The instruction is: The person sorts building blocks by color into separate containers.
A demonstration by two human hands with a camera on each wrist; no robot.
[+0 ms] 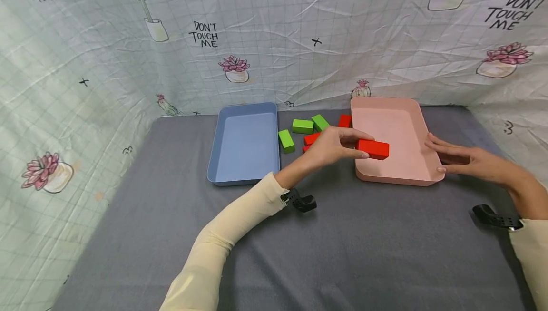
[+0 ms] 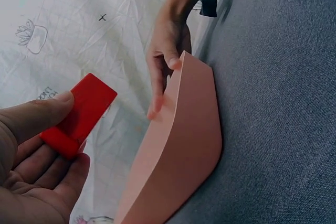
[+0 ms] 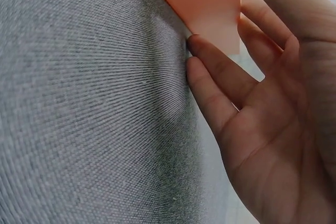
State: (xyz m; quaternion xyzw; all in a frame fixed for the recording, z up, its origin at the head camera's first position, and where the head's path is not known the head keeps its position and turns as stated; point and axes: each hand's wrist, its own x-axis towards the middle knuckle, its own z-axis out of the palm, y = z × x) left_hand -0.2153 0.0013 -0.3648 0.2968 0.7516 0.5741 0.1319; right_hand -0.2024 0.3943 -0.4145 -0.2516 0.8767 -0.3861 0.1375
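Note:
Between the thumb and fingers of my left hand a red block is pinched, held over the left part of the pink tray. In the left wrist view the red block tilts upward, away from the palm. My right hand rests its fingertips and thumb against the right side of the pink tray, with its fingers fairly straight. The right wrist view shows fingertips of the right hand low at the tray's wall, close to the cloth.
A blue tray stands to the left. Several green blocks and red blocks lie between the trays, some partly behind my left hand. Grey cloth covers the table; a patterned curtain hangs behind.

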